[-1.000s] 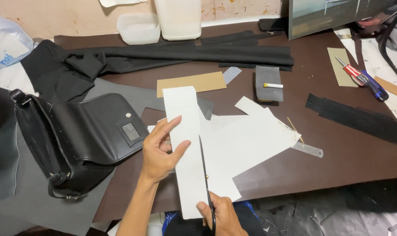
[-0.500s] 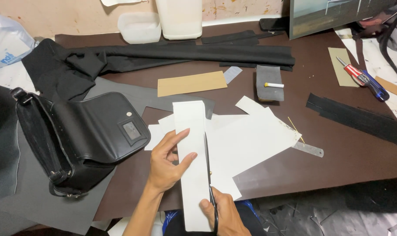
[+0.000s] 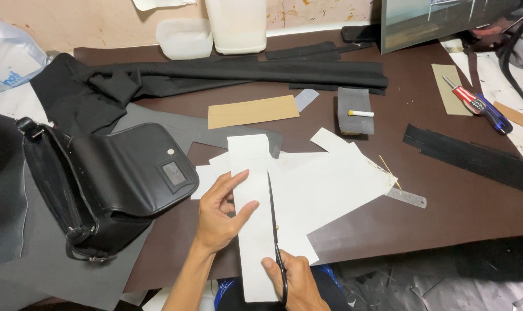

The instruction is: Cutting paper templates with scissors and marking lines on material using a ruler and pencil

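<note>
Head view, looking down on a dark brown tabletop [image 3: 445,219].

Left hand [image 3: 222,214] laid on the long white paper strip [image 3: 253,224], thumb on top of the strip, fingers spread and curled round its left edge, pinching it. Strip held upright along the line of sight, its top end over the grey sheet near the table's middle, its bottom end by the person's lap.

Right hand [image 3: 296,282] closed round the handles of black scissors [image 3: 276,242], fingers curled tight. Blades running up the strip's right edge, between the strip and the broad white paper sheet [image 3: 336,190] spread to the right. Whether the blades are parted or closed cannot be told.

Just left of the left hand, a black leather shoulder bag [image 3: 111,184] with a flap and a strap, lying on a grey sheet.

Behind the strip, a tan cardboard rectangle [image 3: 253,111], and beyond it a long fold of black fabric [image 3: 244,75] stretched across the table.

To the right of the cardboard, a small dark grey block [image 3: 354,103] with a white chalk stick [image 3: 360,113] on top.

Under the white sheet's right corner, a metal ruler [image 3: 406,198].

Far right, a red and blue handled screwdriver [image 3: 477,105], and below it a black textured strip [image 3: 468,158].

At the back edge, two white plastic containers [image 3: 215,29].
</note>
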